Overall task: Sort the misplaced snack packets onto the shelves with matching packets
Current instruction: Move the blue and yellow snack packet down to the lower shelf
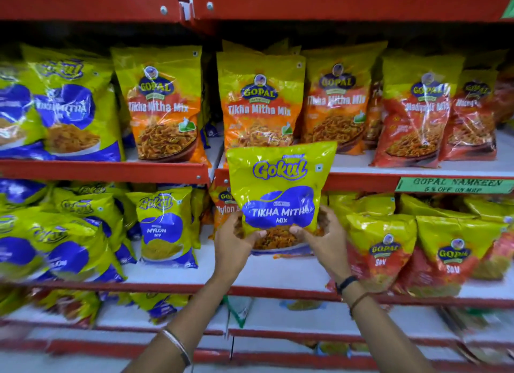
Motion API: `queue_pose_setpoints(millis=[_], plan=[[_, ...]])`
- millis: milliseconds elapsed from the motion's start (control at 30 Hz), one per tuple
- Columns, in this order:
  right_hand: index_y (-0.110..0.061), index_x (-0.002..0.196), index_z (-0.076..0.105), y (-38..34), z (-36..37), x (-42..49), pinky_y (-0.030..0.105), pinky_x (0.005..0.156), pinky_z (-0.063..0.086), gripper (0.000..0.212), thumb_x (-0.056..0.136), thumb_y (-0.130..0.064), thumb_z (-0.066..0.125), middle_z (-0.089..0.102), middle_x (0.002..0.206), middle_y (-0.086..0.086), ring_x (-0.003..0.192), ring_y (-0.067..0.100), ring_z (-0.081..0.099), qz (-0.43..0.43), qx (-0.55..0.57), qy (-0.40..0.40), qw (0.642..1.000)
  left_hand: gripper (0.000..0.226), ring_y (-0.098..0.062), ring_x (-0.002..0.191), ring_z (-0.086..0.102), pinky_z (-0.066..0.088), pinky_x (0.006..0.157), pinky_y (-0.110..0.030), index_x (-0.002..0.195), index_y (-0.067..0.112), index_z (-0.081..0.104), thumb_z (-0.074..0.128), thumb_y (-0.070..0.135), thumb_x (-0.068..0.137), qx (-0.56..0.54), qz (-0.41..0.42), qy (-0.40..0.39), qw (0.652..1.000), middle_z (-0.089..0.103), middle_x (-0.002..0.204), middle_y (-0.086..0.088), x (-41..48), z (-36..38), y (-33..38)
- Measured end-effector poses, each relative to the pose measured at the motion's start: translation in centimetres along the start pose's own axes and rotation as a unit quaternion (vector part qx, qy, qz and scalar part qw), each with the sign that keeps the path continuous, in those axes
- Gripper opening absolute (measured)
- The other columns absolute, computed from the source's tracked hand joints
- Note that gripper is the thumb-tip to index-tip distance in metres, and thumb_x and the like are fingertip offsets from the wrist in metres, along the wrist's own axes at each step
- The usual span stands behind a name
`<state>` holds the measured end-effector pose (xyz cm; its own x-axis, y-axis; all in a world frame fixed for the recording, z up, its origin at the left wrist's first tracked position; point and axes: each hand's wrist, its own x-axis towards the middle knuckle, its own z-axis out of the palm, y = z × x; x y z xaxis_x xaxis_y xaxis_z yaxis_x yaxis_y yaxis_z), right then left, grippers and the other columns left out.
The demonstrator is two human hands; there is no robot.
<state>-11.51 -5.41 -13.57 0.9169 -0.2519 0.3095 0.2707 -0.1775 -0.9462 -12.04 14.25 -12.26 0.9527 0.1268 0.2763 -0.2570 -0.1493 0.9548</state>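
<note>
I hold a yellow and blue Gokul Tikha Mitha Mix packet (279,194) upright in front of the red shelves. My left hand (236,240) grips its lower left corner and my right hand (322,240) grips its lower right corner. Matching Gokul Tikha Mitha packets (69,114) stand at the left of the upper shelf. Directly behind the held packet stand orange Gopal Tikha Mitha Mix packets (260,103). The bottom edge of the held packet is partly covered by my fingers.
Gokul Nylon Sev packets (164,228) fill the middle shelf on the left, Gopal Sev packets (450,250) on the right. Red Gopal mix packets (417,119) stand upper right. A green price label (453,185) hangs on the shelf edge. The white middle shelf (258,269) shows bare below my hands.
</note>
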Motion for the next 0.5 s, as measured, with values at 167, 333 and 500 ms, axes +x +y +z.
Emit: queue_pose_setpoints(millis=[167,333,500], plan=[[-0.041,0.104,0.06,4.1,3.1,-3.1,0.042,0.086,0.056,0.058,0.053,-0.037,0.088,0.071,0.11,0.0,0.101,0.017,0.067,0.055,-0.019,-0.037,0.998,0.052,0.01,0.085,0.062,0.052,0.071,-0.015,0.099,0.036,0.058,0.077,0.0,0.067,0.027,-0.063,0.002,0.998,0.068,0.098,0.017,-1.8,-2.4,-5.1],[-0.033,0.109,0.058,7.6,5.8,-3.7,0.028,0.086,0.053,0.058,0.063,-0.013,0.087,0.07,0.109,-0.005,0.098,0.002,0.066,0.109,-0.061,-0.068,0.99,0.047,0.001,0.083,0.063,0.049,0.068,-0.01,0.096,0.029,0.057,0.077,-0.001,0.066,0.055,-0.122,-0.004,0.991,0.067,0.091,0.017,-1.2,-3.7,-9.5],[-0.018,0.113,0.06,10.4,8.9,-2.0,0.042,0.087,0.055,0.054,0.065,-0.019,0.085,0.07,0.112,0.006,0.102,0.019,0.066,0.158,-0.072,-0.089,0.981,0.044,-0.014,0.089,0.059,0.043,0.068,-0.006,0.108,0.008,0.059,0.075,-0.002,0.068,0.076,-0.17,0.0,0.983,0.065,0.097,-0.001,1.6,-4.0,-12.5]])
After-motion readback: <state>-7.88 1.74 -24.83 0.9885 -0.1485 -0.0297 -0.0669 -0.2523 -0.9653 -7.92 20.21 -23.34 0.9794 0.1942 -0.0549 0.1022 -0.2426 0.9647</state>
